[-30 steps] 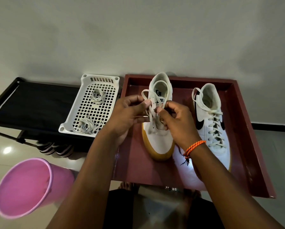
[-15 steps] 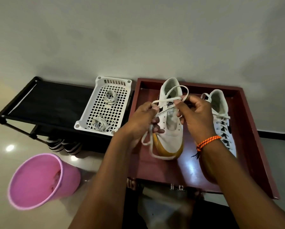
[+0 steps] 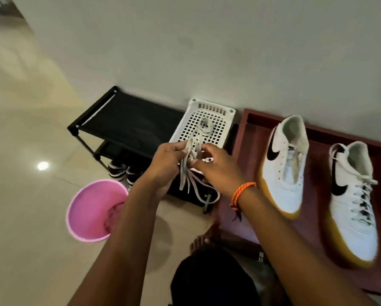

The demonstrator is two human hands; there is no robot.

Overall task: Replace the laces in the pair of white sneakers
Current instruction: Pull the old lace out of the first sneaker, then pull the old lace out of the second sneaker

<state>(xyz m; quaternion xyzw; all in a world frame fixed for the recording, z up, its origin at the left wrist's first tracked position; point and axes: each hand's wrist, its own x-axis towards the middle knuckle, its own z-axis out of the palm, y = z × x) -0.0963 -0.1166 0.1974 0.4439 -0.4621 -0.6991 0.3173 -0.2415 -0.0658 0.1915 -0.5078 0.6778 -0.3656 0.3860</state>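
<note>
Change: one second ago both hands worked at the tongue of the left sneaker (image 3: 283, 164); now the lace (image 3: 190, 171) is out of it and we hold it over the white basket (image 3: 209, 123), away from the shoe.
Meaning: we judge the old lace of this shoe is fully removed, so the next step is to put it aside and take a new one.
Left hand (image 3: 165, 166): clenched on the bunched lace near its top, the fingers closed around the strands.
Right hand (image 3: 216, 171): pinching the same lace from the other side; an orange braided bracelet (image 3: 242, 193) sits on the wrist.
Lace: flat, soft, off-white, hanging in loose loops and ends below the hands.
Left sneaker: on the red tray (image 3: 249, 138), near its left wall, eyelets empty, tongue open, smooth white upper, black mark, gum-coloured sole.
Right sneaker (image 3: 352, 195): just beside it towards the tray's right wall, still laced.
Basket: rigid plastic grid, standing on the right end of the black rack (image 3: 127, 127); another coiled lace (image 3: 205, 125) lies in it near the far edge.
Pink bucket (image 3: 94, 210): round, smooth plastic, on the glossy floor below the rack's front edge; its content is blurred.
</note>
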